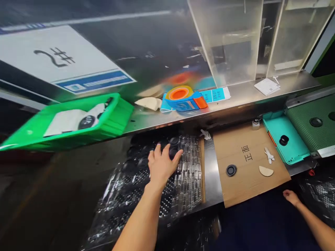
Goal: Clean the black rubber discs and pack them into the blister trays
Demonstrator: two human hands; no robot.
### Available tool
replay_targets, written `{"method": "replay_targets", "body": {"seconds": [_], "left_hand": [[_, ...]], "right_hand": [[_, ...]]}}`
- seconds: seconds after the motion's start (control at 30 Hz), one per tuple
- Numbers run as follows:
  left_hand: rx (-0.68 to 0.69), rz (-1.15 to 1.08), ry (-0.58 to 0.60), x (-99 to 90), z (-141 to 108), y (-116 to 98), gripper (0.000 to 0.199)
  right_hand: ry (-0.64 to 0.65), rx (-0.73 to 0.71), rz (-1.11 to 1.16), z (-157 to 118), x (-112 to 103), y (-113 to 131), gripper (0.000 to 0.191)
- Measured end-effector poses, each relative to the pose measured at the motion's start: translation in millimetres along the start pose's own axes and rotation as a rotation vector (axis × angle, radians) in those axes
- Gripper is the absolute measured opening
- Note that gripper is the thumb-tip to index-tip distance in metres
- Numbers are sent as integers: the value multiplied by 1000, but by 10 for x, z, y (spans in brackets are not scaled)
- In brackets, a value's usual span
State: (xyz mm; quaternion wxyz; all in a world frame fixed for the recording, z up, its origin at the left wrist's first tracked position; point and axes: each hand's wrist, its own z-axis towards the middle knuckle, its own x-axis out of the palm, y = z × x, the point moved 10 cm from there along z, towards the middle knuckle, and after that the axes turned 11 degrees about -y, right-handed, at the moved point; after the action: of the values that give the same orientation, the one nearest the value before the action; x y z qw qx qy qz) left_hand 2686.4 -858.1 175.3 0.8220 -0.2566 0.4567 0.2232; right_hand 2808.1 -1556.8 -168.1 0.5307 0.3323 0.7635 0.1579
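My left hand (pixel 162 162) reaches over a clear plastic tray (pixel 188 174) of black round parts, fingers spread and pointing away from me. Between its thumb and forefinger lies a black round part (pixel 174 141); whether the fingertips touch it I cannot tell. My right hand (pixel 290 197) is beside the right front corner of a cardboard sheet (pixel 248 188), its fingers curled in, with nothing seen in them. On the cardboard are a black ring-shaped part (pixel 231 170), a half-round cream pad (pixel 266 171) and a small white finger-shaped piece (pixel 269 155).
A turquoise tray (pixel 290 130) holding a black part (pixel 284 140) adjoins a green ribbed conveyor belt (pixel 300 120). On the metal ledge stand a green bin (pixel 112 122), a roll of tape in a blue dispenser (pixel 183 99) and white papers (pixel 267 86). A small bottle (pixel 255 124) is behind the cardboard.
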Motion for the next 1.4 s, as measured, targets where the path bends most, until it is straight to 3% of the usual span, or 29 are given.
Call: {"method": "replay_targets", "body": {"seconds": [0.07,0.1,0.2,0.3,0.33,0.4,0.47,0.53,0.67,0.77,0.87,0.97,1.07,1.17,1.27,1.4], "left_hand": [[70,-95,-29,-32,-218,-340,58],[113,-175,5,44,-379,-548,54],[195,-343,282,637,-1063,-1185,52],[147,-225,588,1385,-1814,-1583,75],[120,-156,635,1554,-1993,-1663,80],[102,-61,596,1695,-2145,-1856,79],[147,-93,452,1632,-2069,-2201,69],[254,-258,358,1494,-1904,-2769,61],[525,-674,356,1140,-1516,-4445,44],[644,-870,266,907,-1166,-5775,39],[672,-789,204,1046,-896,-6793,53],[692,-647,348,1475,-839,-7355,62],[641,-684,513,1733,-845,-7410,44],[402,-917,597,1680,-778,-6998,22],[-57,-1213,663,1549,-850,-6111,29],[-685,-1416,688,1457,-1476,-4581,47]], "right_hand": [[89,-15,-15,-4,-11,-81,25],[131,-29,-23,-14,-27,-98,26],[203,-81,-37,-45,-131,-79,30],[240,-138,-57,-80,-282,15,31],[251,-170,-88,-97,-338,63,31],[270,-228,-184,-130,-461,155,31],[260,-239,-259,-133,-604,225,30],[222,-221,-258,-97,-747,305,28],[157,-291,-160,6,-888,615,29],[155,-332,-104,52,-872,807,29],[177,-357,-71,41,-812,894,27],[225,-388,-39,-16,-761,901,25],[317,-437,-33,-84,-730,890,22],[397,-528,-54,-102,-712,990,21],[410,-676,-62,-89,-620,1304,23],[284,-896,-140,-99,-282,1866,33]]}}
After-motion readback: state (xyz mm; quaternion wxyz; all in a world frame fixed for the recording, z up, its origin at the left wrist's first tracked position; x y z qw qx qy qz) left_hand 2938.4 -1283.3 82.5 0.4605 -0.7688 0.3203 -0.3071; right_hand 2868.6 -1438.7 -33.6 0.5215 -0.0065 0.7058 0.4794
